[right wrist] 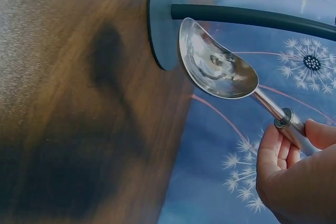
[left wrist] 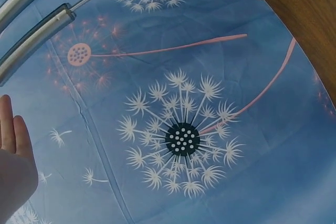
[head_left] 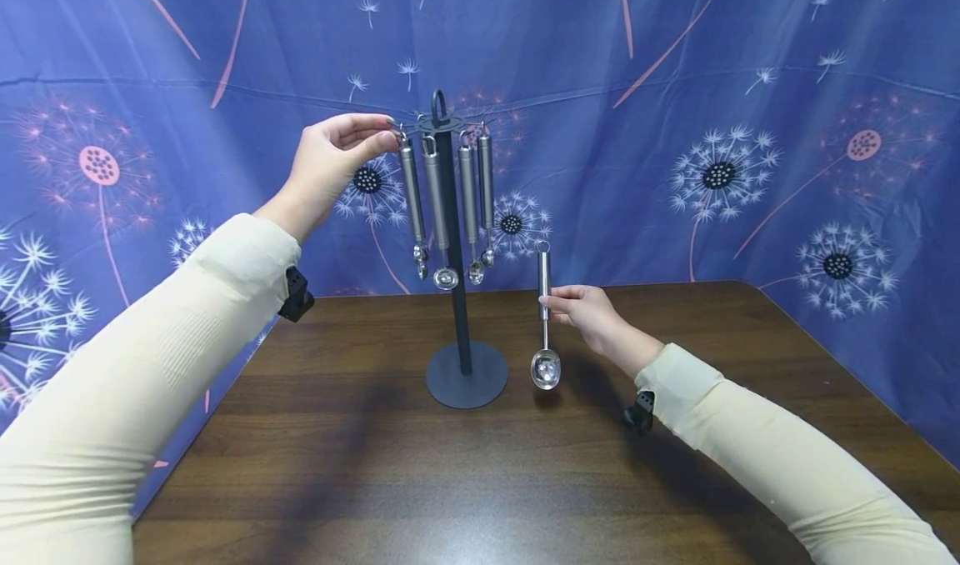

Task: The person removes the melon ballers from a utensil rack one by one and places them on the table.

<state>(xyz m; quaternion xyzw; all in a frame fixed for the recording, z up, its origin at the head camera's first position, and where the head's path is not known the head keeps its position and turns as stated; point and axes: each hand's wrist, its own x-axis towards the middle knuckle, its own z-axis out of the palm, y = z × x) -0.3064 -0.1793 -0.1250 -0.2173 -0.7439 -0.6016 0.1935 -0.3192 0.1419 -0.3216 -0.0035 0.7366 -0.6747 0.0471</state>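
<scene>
My right hand pinches the handle of a shiny metal ice-cream scoop, held upright with its bowl down, just above the table. In the right wrist view the scoop's deep oval bowl points away from the fingers. A dark rack with a round base stands to the left of the scoop. At the rack's top left, the thumb and fingertips of my left hand pinch a hook end, close to the loop of a hanging utensil. The left wrist view does not show that contact.
Several metal-handled utensils with small bowls, such as one in front, hang around the rack. A brown wooden table lies below. Behind it hangs a blue cloth with dandelion prints.
</scene>
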